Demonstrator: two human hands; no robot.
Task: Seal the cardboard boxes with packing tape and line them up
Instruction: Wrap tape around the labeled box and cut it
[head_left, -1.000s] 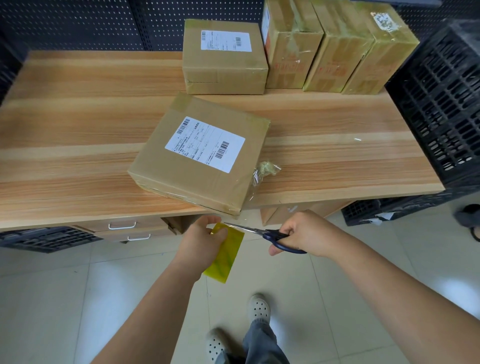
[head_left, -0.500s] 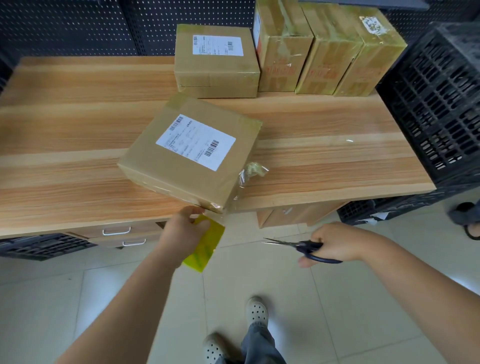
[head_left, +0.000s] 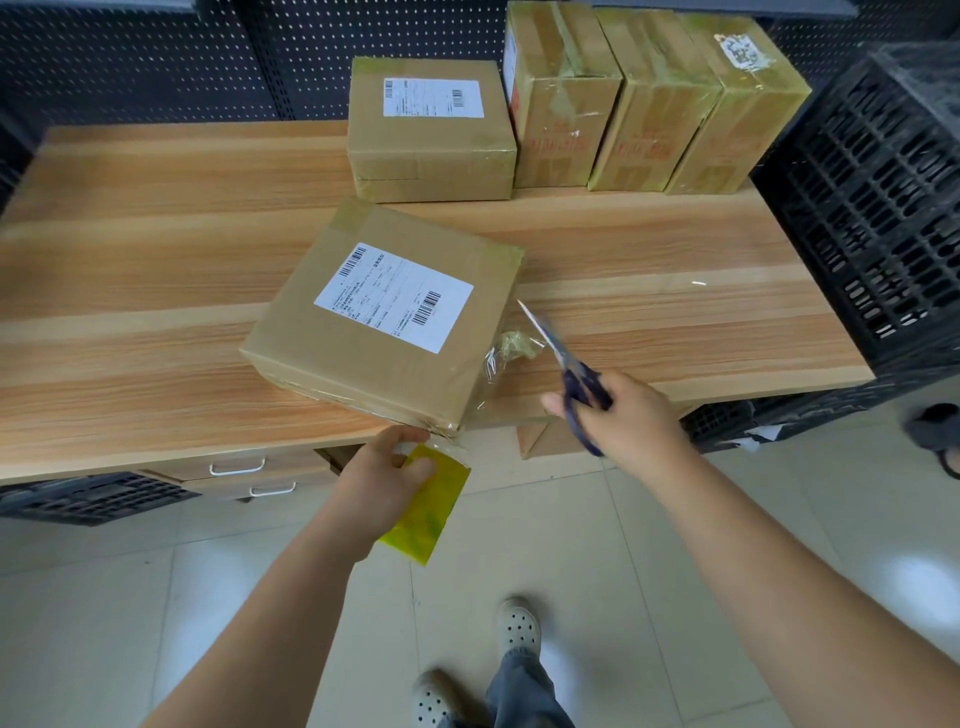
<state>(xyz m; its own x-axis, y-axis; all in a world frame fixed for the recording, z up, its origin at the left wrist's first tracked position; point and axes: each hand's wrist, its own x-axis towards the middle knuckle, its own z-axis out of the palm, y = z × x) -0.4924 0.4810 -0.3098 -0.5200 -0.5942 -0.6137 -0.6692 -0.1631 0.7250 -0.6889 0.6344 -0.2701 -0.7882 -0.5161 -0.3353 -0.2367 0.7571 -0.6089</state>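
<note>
My packing bench, set against a dark pegboard wall

I stand at a long wooden table (head_left: 156, 270) with pale and darker grain bands running along it. Behind it, a dark perforated pegboard wall (head_left: 156, 57) closes off the back. A tall black plastic crate (head_left: 872, 197) stands at the table's right end, and a flatter black crate (head_left: 88, 499) sits under the table on the left. Below the front edge are two wood-fronted drawers (head_left: 239, 467) with pale loop handles. The floor (head_left: 130, 623) is pale glossy tile with thin grout lines, and a soft patch of light (head_left: 914, 577) reflects off it on the right.
</note>
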